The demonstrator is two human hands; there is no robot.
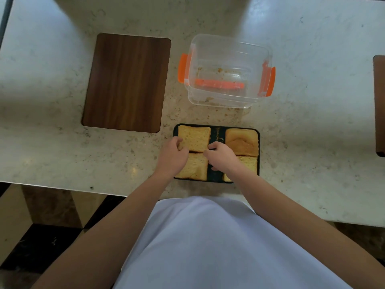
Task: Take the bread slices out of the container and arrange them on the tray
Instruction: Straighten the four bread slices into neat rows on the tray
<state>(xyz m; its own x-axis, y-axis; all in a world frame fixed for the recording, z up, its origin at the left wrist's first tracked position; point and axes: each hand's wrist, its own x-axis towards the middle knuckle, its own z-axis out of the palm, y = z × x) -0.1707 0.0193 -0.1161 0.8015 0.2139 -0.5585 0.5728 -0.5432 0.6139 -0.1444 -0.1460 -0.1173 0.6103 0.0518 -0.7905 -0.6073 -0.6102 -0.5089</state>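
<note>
Both hands rest over the tray: left hand at the near edge of the far-left bread slice, right hand between columns. The far-right slice lies beyond the right hand. The container stands beyond both hands; the board lies beyond and left.

Golden-brown bread on a black tray. Clear container with orange clips. Dark wood-grain board on a cream, speckled marble worktop. White shirt.
</note>
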